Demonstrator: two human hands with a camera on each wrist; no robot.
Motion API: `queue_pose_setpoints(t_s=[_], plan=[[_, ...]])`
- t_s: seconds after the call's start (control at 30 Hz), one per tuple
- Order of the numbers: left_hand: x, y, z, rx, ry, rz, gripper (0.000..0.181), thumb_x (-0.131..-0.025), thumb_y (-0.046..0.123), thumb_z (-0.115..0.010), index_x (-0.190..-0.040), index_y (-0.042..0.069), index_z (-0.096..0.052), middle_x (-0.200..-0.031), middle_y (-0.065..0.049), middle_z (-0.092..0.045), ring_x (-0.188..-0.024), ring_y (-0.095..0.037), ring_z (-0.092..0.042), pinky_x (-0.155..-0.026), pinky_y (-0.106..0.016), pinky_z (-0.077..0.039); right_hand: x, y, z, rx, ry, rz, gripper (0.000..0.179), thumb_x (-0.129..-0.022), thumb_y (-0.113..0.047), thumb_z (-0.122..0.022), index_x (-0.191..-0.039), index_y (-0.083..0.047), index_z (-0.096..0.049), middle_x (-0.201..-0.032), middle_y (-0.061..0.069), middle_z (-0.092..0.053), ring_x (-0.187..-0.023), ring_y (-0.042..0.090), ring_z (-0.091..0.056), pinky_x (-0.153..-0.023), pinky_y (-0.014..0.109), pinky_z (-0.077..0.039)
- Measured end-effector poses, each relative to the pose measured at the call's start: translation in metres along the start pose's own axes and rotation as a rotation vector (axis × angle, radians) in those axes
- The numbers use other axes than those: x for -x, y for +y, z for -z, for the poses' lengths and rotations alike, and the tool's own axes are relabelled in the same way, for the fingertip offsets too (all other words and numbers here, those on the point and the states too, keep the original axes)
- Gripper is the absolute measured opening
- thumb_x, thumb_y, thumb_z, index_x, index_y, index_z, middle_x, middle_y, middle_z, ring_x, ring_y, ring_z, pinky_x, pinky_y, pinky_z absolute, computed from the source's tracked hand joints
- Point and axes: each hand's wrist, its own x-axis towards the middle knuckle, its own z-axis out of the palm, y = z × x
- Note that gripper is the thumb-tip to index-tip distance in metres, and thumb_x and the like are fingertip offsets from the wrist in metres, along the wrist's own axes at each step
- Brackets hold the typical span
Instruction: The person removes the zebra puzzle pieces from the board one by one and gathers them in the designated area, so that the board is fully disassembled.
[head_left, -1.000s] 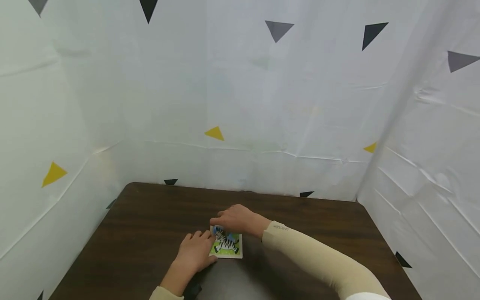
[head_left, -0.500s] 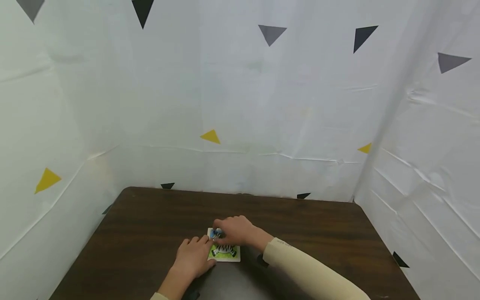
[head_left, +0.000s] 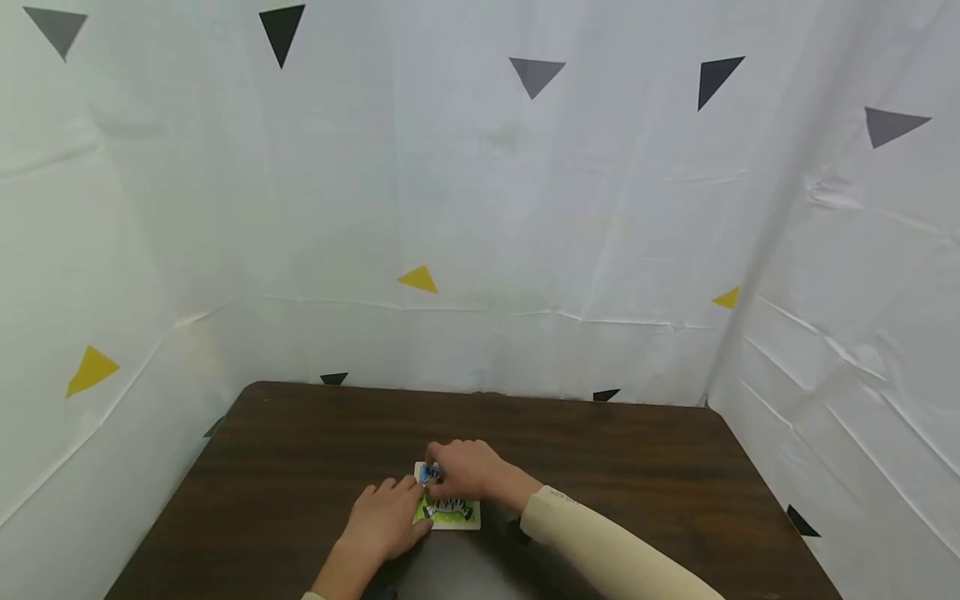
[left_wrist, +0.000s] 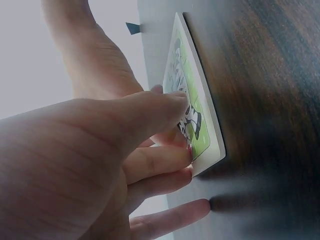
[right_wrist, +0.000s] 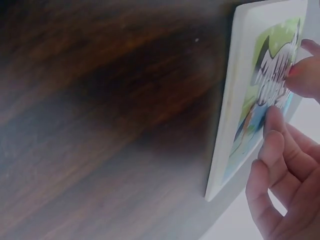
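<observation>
While L hand (head_left: 384, 517) touches zebra brd (head_left: 453, 517), R hand (head_left: 471, 472) atop

The board (left_wrist: 202, 90) has an off-white border around a bright green ground. Its zebra (head_left: 447, 505) is striped in black and white — and a patch of blue (head_left: 430, 474) shows near the board's far left corner. The table (head_left: 322, 442) is dark brown with streaky wood grain, greyer in its nearer part. The white backdrop (head_left: 480, 192) carries scattered triangles — yellow (head_left: 418, 279), black (head_left: 282, 33) and grey (head_left: 537, 75). The right sleeve (head_left: 607, 546) is cream, with small dark markings at the cuff.
</observation>
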Motion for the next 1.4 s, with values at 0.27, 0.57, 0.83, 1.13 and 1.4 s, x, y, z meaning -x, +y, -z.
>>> queue_pose_setpoints(t_s=[0.27,0.57,0.83,1.13,1.4], plan=[[-0.002,0.002,0.002,-0.005,0.026,0.001,0.054,-0.099,0.047,-0.076,-0.139,0.012,-0.069,-0.143,-0.006,-0.065,-0.132,-0.035,-0.061,-0.108,-0.062,-0.049,0.000,0.003,0.003,-0.008,0.026,-0.010,0.045,-0.097,-0.052,-0.076,-0.130,-0.023,-0.068,-0.089,-0.008,-0.070,-0.066,0.004,-0.057,-0.056,0.026,-0.048],[-0.005,0.005,0.003,-0.011,0.023,0.004,0.052,-0.098,0.047,-0.077,-0.137,0.013,-0.070,-0.140,-0.006,-0.066,-0.130,-0.034,-0.061,-0.106,-0.062,-0.050,0.001,0.008,0.005,-0.059,0.034,-0.007,0.045,-0.096,-0.050,-0.077,-0.130,-0.021,-0.070,-0.084,-0.012,-0.068,-0.065,0.002,-0.058,-0.056,0.024,-0.048],[-0.007,0.005,0.003,-0.008,0.013,0.003,0.055,-0.096,0.047,-0.080,-0.139,0.014,-0.069,-0.141,-0.005,-0.065,-0.131,-0.034,-0.061,-0.107,-0.062,-0.049,0.007,0.017,0.008,-0.144,0.047,-0.018,0.041,-0.097,-0.049,-0.075,-0.130,-0.024,-0.070,-0.096,-0.012,-0.075,-0.075,0.001,-0.063,-0.065,0.024,-0.052],[-0.003,0.007,0.004,-0.056,0.094,-0.017,0.045,-0.089,0.029,-0.089,-0.127,0.012,-0.072,-0.128,-0.005,-0.067,-0.118,-0.032,-0.064,-0.099,-0.059,-0.052,0.025,0.034,0.006,-0.363,0.149,-0.056,0.038,-0.099,-0.044,-0.076,-0.129,-0.021,-0.073,-0.097,-0.011,-0.075,-0.079,0.001,-0.065,-0.068,0.027,-0.055],[-0.008,0.007,0.001,-0.098,0.143,-0.022,0.042,-0.087,0.028,-0.091,-0.122,0.013,-0.073,-0.121,-0.004,-0.069,-0.110,-0.029,-0.066,-0.096,-0.055,-0.054,0.043,0.057,0.009,-0.500,0.228,-0.102,0.038,-0.099,-0.040,-0.077,-0.130,-0.017,-0.072,-0.094,-0.009,-0.072,-0.075,0.005,-0.062,-0.066,0.027,-0.053]])
